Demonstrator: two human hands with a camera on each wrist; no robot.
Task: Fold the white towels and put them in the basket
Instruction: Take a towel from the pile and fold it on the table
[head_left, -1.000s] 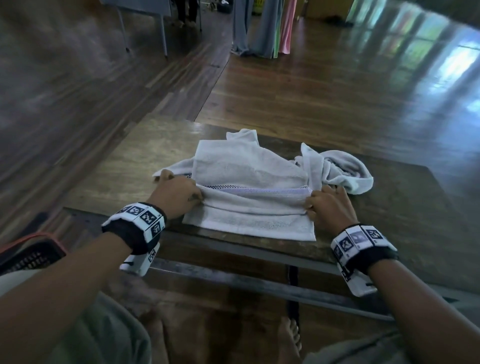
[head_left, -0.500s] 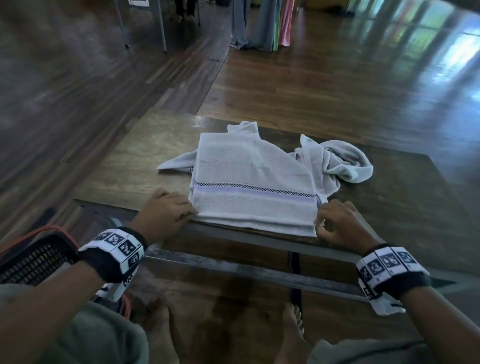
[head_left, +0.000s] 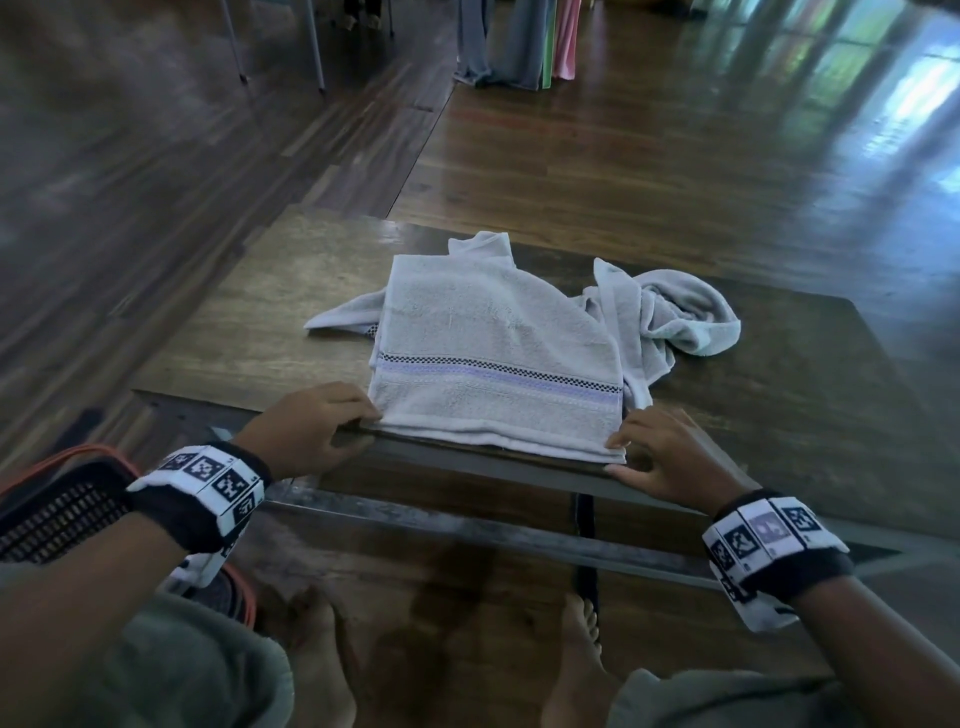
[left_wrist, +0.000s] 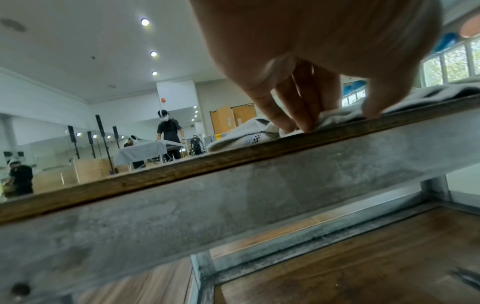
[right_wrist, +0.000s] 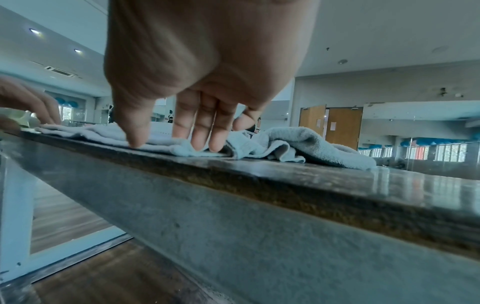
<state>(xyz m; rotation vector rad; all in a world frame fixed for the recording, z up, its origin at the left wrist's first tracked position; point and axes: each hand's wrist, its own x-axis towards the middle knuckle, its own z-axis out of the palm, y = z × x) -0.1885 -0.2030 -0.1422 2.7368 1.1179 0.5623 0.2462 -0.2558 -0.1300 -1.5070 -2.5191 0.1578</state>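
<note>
Item: striped towel, now drawn flush to my table edge. Left hand and right hand pinch near corners; next fold ready.

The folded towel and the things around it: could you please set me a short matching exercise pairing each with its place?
Things:
1. folded towel
2. crumpled towel
3. basket
4. left hand

Places:
A. on the floor, lower left of the head view
B. at the folded towel's near left corner
C. flat at the table's near edge
D. bunched on the table, right of the folded one

Pairs: 1-C, 2-D, 3-A, 4-B
</note>
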